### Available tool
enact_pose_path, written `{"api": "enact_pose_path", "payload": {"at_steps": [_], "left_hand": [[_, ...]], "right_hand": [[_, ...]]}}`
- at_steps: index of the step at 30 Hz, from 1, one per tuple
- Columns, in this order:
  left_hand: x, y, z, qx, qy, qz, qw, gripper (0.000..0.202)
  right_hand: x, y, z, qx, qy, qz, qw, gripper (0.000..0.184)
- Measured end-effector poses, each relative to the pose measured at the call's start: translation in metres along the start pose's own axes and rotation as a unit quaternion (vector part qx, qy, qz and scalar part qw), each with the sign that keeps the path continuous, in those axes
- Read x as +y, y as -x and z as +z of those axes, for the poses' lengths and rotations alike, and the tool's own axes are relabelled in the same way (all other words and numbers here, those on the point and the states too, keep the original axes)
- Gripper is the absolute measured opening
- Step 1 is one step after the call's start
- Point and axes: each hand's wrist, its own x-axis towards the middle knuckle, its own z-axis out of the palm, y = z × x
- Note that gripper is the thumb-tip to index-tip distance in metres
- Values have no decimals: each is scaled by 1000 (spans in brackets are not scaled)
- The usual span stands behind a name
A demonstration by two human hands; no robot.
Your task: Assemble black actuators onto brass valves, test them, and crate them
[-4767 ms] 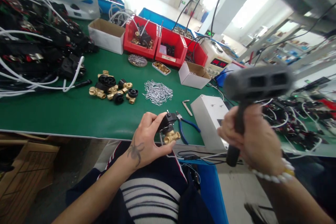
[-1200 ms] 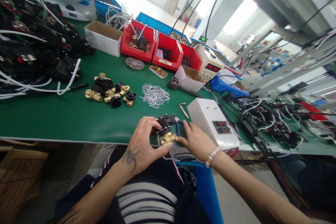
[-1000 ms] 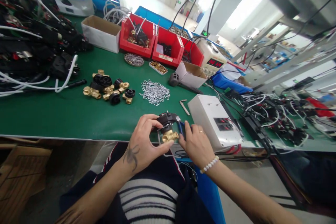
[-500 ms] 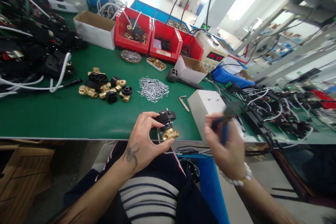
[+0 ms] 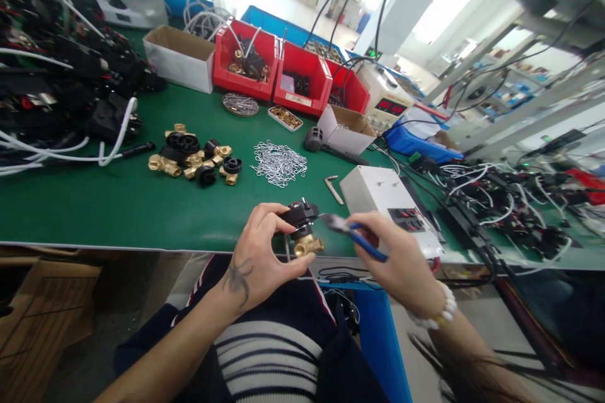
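My left hand [image 5: 259, 258] grips a brass valve with a black coil on top [image 5: 302, 230], holding it at the front edge of the green table [image 5: 94, 208]. My right hand [image 5: 401, 261] is closed round blue-handled pliers [image 5: 352, 233]. The plier jaws point left and reach the black coil of the valve.
A pile of brass and black valve parts [image 5: 196, 160] and a heap of metal clips [image 5: 280, 164] lie mid-table. A white control box [image 5: 387, 201], a hex key [image 5: 333, 189] and a mallet [image 5: 326, 143] sit nearby. Red bins [image 5: 265, 66] and cardboard boxes line the back; cables cover both sides.
My right hand laid down the mallet, picked the blue pliers up off the table beside the valve, lifted them and brought their jaws to the coil. The left hand kept holding the valve.
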Motion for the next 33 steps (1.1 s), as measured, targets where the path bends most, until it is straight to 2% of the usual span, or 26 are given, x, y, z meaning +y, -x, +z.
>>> {"api": "enact_pose_path", "payload": {"at_steps": [1,3,4,5,7,8,9,10,11,13,14,15,17,18,19,20,21,24,25,26,27,29,30,31,33], "left_hand": [[0,0,0,-1,0,2,1000,30],[-1,-1,0,-1,-2,5,1000,31],[-1,-1,-1,-1,-2,6,1000,31],[-1,-1,-1,-4,-2,6,1000,32],[-2,-2,-2,-9,1,3,1000,31],[-2,-2,-2,-11,4,0,1000,31],[-3,-2,-2,-14,7,-3,1000,31],[-3,-2,-3,-17,11,-4,1000,31],[-3,-3,-3,-18,15,-3,1000,30],[-3,-3,-2,-22,21,-1,1000,31],[-3,-3,-3,-24,24,-1,999,31],[-3,-3,-3,-24,25,-4,999,31],[-4,-3,-4,-24,26,-9,999,32],[-4,-4,-4,-24,26,-12,999,32],[-4,-4,-5,-23,27,-13,999,32],[-4,-4,-6,-25,29,-14,999,32],[-3,-4,-6,-27,32,-14,999,31],[-3,-5,-6,-33,34,-13,999,31],[-4,-5,-6,-32,33,-13,999,31],[-4,-5,-6,-31,31,-13,999,31],[-4,-6,-6,-29,29,-13,999,31],[-4,-6,-5,-28,28,-15,999,32],[-5,-6,-5,-29,28,-15,999,32],[-5,-7,-5,-31,29,-15,999,32],[-5,-7,-5,-35,28,-12,999,32]], "right_hand": [[0,1,-1,73,-16,16,997,16],[1,2,2,218,-44,41,974,12],[3,2,4,231,-45,39,971,10],[4,2,7,192,-37,31,980,11],[6,-1,12,29,2,0,1000,15],[7,-2,13,-37,20,-13,999,17],[7,-4,13,-59,28,-19,998,18],[8,-4,12,-24,23,-17,999,17],[8,-5,12,50,8,-9,999,15],[7,-5,11,219,-24,13,975,11],[6,-5,11,249,-22,15,968,10],[6,-5,12,229,-8,8,973,11],[3,-6,11,89,39,-21,995,17],[2,-7,10,13,59,-36,997,20],[0,-8,7,-32,68,-45,996,21],[-1,-8,4,-27,65,-45,997,21],[-2,-9,1,18,55,-34,998,20],[-3,-8,-2,214,22,3,977,13],[-3,-8,-1,221,26,3,975,12],[-3,-8,1,181,42,-3,983,13],[-2,-9,3,104,66,-13,992,15],[-1,-10,5,-45,110,-32,992,20],[0,-11,4,-61,116,-33,991,21],[1,-11,2,-27,110,-29,993,21],[4,-10,0,115,75,-24,990,16]]}}
